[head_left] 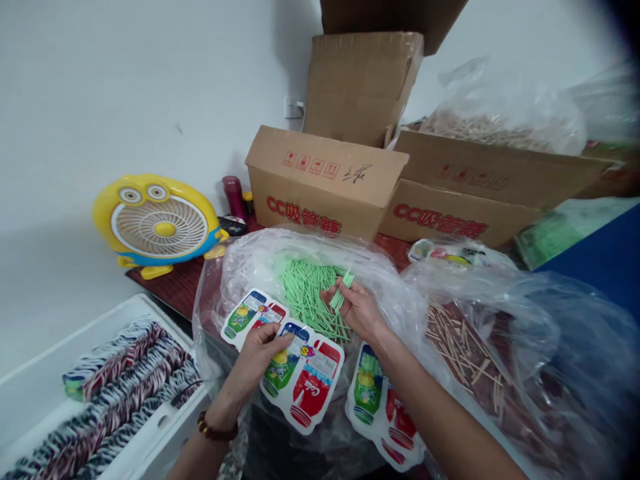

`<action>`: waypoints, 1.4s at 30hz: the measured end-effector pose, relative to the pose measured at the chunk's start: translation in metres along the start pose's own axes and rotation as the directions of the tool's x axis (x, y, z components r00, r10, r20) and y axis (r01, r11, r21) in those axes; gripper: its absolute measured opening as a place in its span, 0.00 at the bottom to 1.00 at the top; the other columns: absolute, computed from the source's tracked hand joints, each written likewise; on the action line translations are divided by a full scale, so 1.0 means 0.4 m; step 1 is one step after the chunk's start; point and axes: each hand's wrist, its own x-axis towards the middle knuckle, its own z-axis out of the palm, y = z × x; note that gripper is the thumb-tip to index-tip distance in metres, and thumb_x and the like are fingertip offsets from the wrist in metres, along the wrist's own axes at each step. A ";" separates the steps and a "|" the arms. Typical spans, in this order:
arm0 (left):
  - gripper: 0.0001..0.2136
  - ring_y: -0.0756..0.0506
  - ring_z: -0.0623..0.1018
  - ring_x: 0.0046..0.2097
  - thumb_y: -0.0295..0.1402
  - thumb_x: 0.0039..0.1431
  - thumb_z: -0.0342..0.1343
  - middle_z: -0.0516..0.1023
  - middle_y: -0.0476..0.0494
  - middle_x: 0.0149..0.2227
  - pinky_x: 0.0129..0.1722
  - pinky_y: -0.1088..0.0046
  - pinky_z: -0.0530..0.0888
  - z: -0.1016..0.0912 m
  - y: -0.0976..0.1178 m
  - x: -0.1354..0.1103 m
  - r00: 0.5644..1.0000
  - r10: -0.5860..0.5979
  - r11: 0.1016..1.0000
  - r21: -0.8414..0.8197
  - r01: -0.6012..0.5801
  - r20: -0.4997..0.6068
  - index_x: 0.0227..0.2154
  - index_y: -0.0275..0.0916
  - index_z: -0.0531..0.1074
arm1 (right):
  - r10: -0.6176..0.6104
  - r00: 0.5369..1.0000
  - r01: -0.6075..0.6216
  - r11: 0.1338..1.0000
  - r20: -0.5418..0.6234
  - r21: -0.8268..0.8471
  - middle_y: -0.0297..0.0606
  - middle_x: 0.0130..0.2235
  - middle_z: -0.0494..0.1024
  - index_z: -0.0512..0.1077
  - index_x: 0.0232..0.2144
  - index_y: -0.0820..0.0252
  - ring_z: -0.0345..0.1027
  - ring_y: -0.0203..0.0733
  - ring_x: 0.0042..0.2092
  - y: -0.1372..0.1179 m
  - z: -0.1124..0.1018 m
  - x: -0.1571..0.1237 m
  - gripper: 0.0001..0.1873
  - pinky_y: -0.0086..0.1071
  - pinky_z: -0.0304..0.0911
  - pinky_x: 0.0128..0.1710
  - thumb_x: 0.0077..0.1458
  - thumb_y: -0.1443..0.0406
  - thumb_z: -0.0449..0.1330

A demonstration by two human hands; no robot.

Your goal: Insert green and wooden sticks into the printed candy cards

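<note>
My left hand (249,363) pinches the upper left of a flat drink-shaped packet (314,377), printed with a green Sprite bottle and a red Cola bottle. My right hand (364,310) grips a small bundle of green sticks (340,297) above a pile of green sticks (306,283), which lies in an open clear plastic bag (245,263). Another packet of the same print (243,319) rests behind my left hand on the bag's edge. Under my right forearm lies more such packaging (367,393), partly covered by the arm.
At left, a white foam box (165,308) holds rows of packed packets (135,380). A yellow fan (165,220) stands behind it. Cardboard boxes (320,173) line the back. Tan sticks (463,347) lie at right beside crumpled clear plastic (585,340).
</note>
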 end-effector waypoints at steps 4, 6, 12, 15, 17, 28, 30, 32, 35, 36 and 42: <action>0.11 0.49 0.74 0.23 0.38 0.45 0.67 0.78 0.50 0.22 0.24 0.77 0.69 0.018 -0.012 0.006 0.999 -0.016 0.998 0.066 0.013 0.046 0.23 0.36 0.73 | 0.032 0.999 -0.031 0.997 -0.010 0.067 0.32 0.30 0.75 0.66 0.35 0.55 0.74 0.43 0.36 0.005 0.038 -0.052 0.16 0.39 0.68 0.38 0.48 0.57 0.66; 0.12 0.49 0.75 0.23 0.39 0.45 0.67 0.78 0.49 0.22 0.24 0.76 0.69 0.025 -0.014 0.009 0.998 -0.023 0.996 0.087 0.018 0.062 0.23 0.36 0.73 | 0.016 1.000 -0.016 1.000 -0.001 -0.012 0.31 0.29 0.75 0.65 0.35 0.55 0.73 0.41 0.33 0.008 0.043 -0.070 0.16 0.36 0.67 0.35 0.49 0.55 0.65; 0.14 0.49 0.72 0.22 0.42 0.43 0.67 0.75 0.50 0.21 0.23 0.76 0.67 0.043 0.000 0.016 0.996 -0.018 0.984 0.181 0.003 0.084 0.22 0.37 0.72 | 0.006 0.983 0.129 0.683 0.183 -0.719 0.32 0.29 0.72 0.65 0.28 0.57 0.64 0.37 0.30 0.003 0.031 -0.112 0.13 0.31 0.58 0.31 0.57 0.55 0.56; 0.14 0.51 0.69 0.20 0.42 0.45 0.66 0.73 0.52 0.19 0.22 0.76 0.64 0.045 -0.001 0.024 0.996 -0.010 0.967 0.253 -0.014 0.091 0.21 0.37 0.70 | -0.024 0.957 0.268 0.452 0.289 -0.851 0.31 0.26 0.67 0.60 0.25 0.56 0.59 0.37 0.29 0.009 0.033 -0.123 0.12 0.31 0.52 0.30 0.58 0.60 0.54; 0.15 0.52 0.66 0.20 0.43 0.46 0.64 0.69 0.54 0.18 0.21 0.77 0.61 0.043 -0.003 0.029 0.995 0.033 0.936 0.345 -0.063 0.093 0.19 0.38 0.69 | -0.031 0.938 0.334 0.357 0.346 -0.872 0.31 0.26 0.65 0.59 0.25 0.56 0.57 0.37 0.28 0.017 0.037 -0.125 0.10 0.31 0.49 0.29 0.58 0.63 0.53; 0.18 0.52 0.55 0.21 0.42 0.52 0.59 0.56 0.56 0.17 0.21 0.75 0.52 0.052 0.008 0.030 0.969 0.132 0.775 0.588 -0.232 0.208 0.15 0.39 0.61 | -0.032 0.914 0.399 0.251 0.404 -0.882 0.33 0.28 0.66 0.58 0.27 0.56 0.58 0.38 0.30 0.019 0.010 -0.138 0.10 0.31 0.48 0.30 0.61 0.63 0.50; 0.17 0.52 0.55 0.21 0.42 0.52 0.58 0.57 0.55 0.17 0.22 0.75 0.52 0.054 0.004 0.032 0.964 0.147 0.768 0.589 -0.253 0.222 0.16 0.39 0.62 | -0.049 0.899 0.435 0.218 0.436 -0.873 0.34 0.30 0.67 0.59 0.28 0.56 0.59 0.38 0.31 0.029 0.005 -0.140 0.09 0.31 0.49 0.30 0.61 0.64 0.51; 0.17 0.52 0.56 0.21 0.42 0.52 0.58 0.57 0.55 0.17 0.21 0.75 0.52 0.057 0.000 0.034 0.960 0.150 0.770 0.580 -0.264 0.237 0.16 0.39 0.63 | -0.058 0.892 0.449 0.219 0.448 -0.866 0.35 0.30 0.68 0.61 0.29 0.56 0.59 0.39 0.31 0.036 0.002 -0.142 0.07 0.32 0.49 0.31 0.61 0.65 0.51; 0.17 0.52 0.55 0.22 0.43 0.53 0.58 0.56 0.55 0.18 0.21 0.75 0.52 0.062 -0.002 0.031 0.960 0.124 0.782 0.571 -0.249 0.249 0.17 0.39 0.63 | -0.067 0.911 0.409 0.286 0.408 -0.866 0.34 0.29 0.68 0.62 0.29 0.56 0.59 0.38 0.30 0.026 0.002 -0.145 0.08 0.32 0.50 0.30 0.61 0.63 0.52; 0.17 0.52 0.55 0.22 0.43 0.53 0.57 0.56 0.55 0.18 0.21 0.75 0.52 0.065 -0.001 0.029 0.961 0.107 0.794 0.560 -0.236 0.254 0.17 0.39 0.62 | -0.070 0.923 0.378 0.342 0.378 -0.860 0.33 0.28 0.68 0.62 0.28 0.56 0.59 0.38 0.30 0.016 0.003 -0.146 0.08 0.32 0.51 0.30 0.60 0.62 0.53; 0.18 0.51 0.57 0.24 0.40 0.58 0.54 0.57 0.54 0.20 0.24 0.75 0.55 0.084 0.015 0.006 0.927 0.176 0.784 0.522 -0.336 0.331 0.17 0.38 0.61 | -0.135 0.990 0.138 0.911 0.036 -0.388 0.32 0.28 0.71 0.64 0.33 0.55 0.66 0.38 0.29 -0.054 0.023 -0.160 0.09 0.32 0.60 0.30 0.60 0.57 0.52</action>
